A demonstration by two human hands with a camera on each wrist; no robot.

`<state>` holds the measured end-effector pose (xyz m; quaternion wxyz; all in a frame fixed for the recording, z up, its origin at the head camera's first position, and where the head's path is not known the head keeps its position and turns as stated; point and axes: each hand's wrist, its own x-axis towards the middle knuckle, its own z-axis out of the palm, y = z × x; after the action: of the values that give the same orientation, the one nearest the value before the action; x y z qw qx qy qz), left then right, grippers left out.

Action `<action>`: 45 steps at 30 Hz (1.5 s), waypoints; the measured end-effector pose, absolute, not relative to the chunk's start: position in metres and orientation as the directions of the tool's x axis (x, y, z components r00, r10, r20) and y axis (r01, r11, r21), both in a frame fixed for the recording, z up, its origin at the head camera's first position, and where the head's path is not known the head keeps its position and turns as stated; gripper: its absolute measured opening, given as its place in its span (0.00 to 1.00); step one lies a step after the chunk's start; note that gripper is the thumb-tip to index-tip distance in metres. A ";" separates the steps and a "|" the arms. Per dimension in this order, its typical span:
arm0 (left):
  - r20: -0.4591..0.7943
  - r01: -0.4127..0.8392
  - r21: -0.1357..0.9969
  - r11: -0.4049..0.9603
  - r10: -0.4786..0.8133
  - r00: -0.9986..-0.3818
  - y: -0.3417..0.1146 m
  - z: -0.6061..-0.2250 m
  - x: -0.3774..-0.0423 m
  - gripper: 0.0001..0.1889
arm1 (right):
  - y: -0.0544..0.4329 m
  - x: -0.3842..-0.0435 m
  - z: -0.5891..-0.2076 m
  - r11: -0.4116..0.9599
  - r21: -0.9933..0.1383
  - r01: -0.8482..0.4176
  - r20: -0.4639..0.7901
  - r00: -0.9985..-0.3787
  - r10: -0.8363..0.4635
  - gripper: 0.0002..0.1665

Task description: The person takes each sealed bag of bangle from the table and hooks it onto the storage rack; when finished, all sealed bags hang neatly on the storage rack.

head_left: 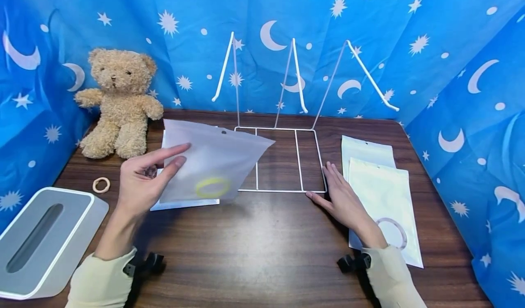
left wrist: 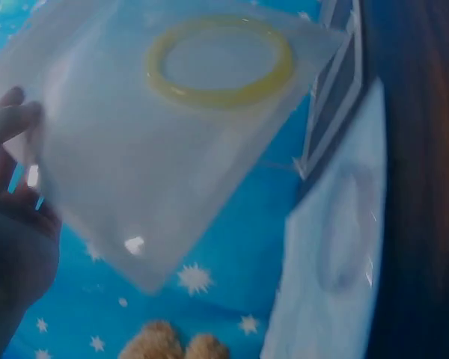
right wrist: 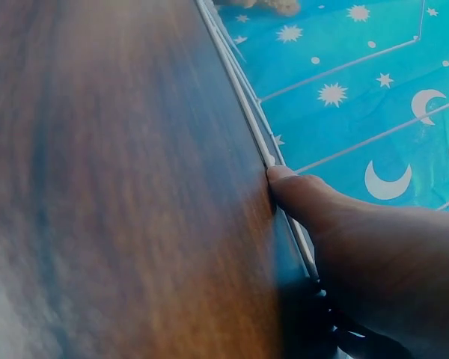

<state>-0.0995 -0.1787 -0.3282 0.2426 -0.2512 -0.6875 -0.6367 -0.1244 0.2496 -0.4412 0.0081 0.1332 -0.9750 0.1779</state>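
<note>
My left hand [head_left: 144, 182] pinches the left edge of a frosted zip pouch [head_left: 205, 157] between thumb and fingers, holding it tilted above the table. Through the pouch shows a yellow ring-shaped bangle [left wrist: 218, 97]. Beneath it lies another pale pouch [head_left: 186, 204], mostly covered; the left wrist view shows a faint ring [left wrist: 344, 228] in it. My right hand [head_left: 344, 201] rests at the front right corner of a white wire rack [head_left: 301, 162], its fingers extended along the side. The thumb [right wrist: 303, 193] touches the front bar in the right wrist view.
Three slanted arms rise from the rack's back. On the right lie two white pouches [head_left: 377, 194], the upper with a pale purple ring [head_left: 404, 235]. At left are a teddy bear [head_left: 123, 103], a small beige ring [head_left: 96, 188] and a grey-topped tissue box [head_left: 75, 239]. Blue star-patterned cloth [head_left: 311, 7] encloses the table.
</note>
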 end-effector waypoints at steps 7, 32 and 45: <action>0.649 0.652 0.710 -0.264 -0.113 -0.752 -0.176 -0.328 -0.103 0.16 | 0.250 -0.126 -0.440 0.901 -0.340 -0.269 0.068 -0.963 -0.262 0.60; 0.613 0.622 0.727 -0.293 -0.133 -0.779 -0.166 -0.326 -0.123 0.17 | 0.250 -0.124 -0.442 0.896 -0.342 -0.282 0.103 -0.959 -0.263 0.58; 0.525 0.534 0.793 -0.293 -0.115 -0.843 -0.164 -0.326 -0.144 0.17 | 0.252 -0.123 -0.444 0.889 -0.340 -0.306 0.135 -0.952 -0.276 0.57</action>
<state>-0.1443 -0.1642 -0.3257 0.2075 -0.1882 -0.5570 -0.7818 -0.1234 0.2517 -0.4438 0.0416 0.1500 -0.9710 0.1814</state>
